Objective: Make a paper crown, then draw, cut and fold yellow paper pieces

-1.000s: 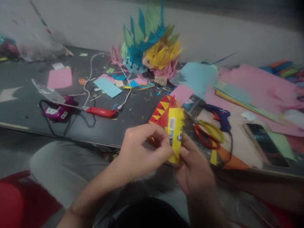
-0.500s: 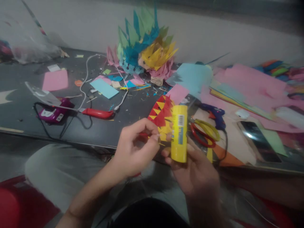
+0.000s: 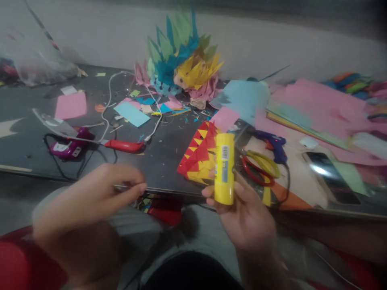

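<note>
My right hand is wrapped round a yellow glue stick, held upright with its barcode label facing me. Behind it, a piece with red and yellow paper triangles lies at the table's front edge, partly covered by the glue stick. My left hand is at the left, in front of the table edge. Its thumb and forefinger are pinched together; anything between them is too small to make out. Scissors with red and yellow handles rest right of the glue stick.
A spiky paper figure stands against the wall amid scraps. At left are a red-handled saw and a purple power socket. A blue glue gun, phone and pink sheets lie at right.
My left hand has moved left and toward me, away from the glue stick, uncovering more of the red and yellow piece. My right hand has shifted slightly left with the glue stick.
</note>
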